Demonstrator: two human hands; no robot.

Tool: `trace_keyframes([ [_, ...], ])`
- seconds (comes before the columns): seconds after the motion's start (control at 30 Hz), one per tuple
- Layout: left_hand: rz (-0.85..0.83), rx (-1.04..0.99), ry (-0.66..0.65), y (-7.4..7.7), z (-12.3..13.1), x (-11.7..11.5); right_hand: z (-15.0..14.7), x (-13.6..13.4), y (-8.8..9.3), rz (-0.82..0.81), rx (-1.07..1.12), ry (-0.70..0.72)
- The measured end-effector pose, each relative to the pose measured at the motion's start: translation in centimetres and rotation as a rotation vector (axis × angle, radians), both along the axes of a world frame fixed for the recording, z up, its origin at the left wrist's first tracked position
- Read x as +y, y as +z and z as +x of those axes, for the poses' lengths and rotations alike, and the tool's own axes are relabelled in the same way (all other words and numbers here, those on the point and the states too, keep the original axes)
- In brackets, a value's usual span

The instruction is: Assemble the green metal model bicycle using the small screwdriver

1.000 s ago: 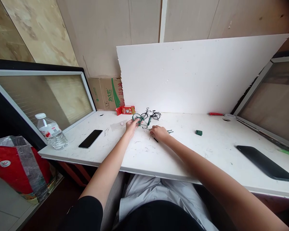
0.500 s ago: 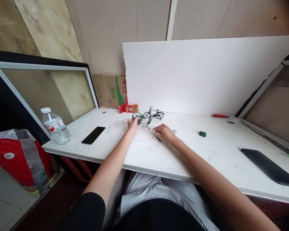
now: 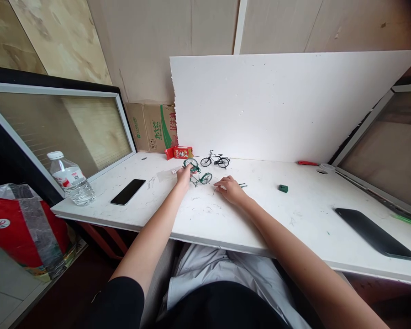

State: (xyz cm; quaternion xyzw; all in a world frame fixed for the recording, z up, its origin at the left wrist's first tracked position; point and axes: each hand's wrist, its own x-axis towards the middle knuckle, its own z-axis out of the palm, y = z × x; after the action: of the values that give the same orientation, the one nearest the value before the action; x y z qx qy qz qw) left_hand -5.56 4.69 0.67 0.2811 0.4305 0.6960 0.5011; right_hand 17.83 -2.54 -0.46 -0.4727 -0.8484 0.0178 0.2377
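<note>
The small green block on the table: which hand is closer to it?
Right. The right hand is to the left of the small green block, not touching it; the left hand is farther left, holding the green model bicycle.

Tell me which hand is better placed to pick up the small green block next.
Probably the right hand: it lies closer to the small green block, while the left hand grips the green model bicycle. Whether the right hand holds anything is unclear.

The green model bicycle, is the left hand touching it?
Touching. The head view shows the left hand gripping the green model bicycle near one wheel.
</note>
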Motion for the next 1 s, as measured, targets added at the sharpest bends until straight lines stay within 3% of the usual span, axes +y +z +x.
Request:
trace_keyframes([
  [0.27,0.024,0.04,-0.067,0.1,0.4,-0.6,-1.9,-0.3,0.2,-0.024,-0.112,-0.058],
  [0.53,0.018,0.061,-0.113,-0.1,0.1,-0.5,-1.4,-0.1,-0.2,-0.045,-0.105,-0.11],
  [1.0,0.007,0.038,-0.102,0.4,-0.1,-0.8,-2.2,-0.8,0.1,-0.026,-0.163,-0.151],
])
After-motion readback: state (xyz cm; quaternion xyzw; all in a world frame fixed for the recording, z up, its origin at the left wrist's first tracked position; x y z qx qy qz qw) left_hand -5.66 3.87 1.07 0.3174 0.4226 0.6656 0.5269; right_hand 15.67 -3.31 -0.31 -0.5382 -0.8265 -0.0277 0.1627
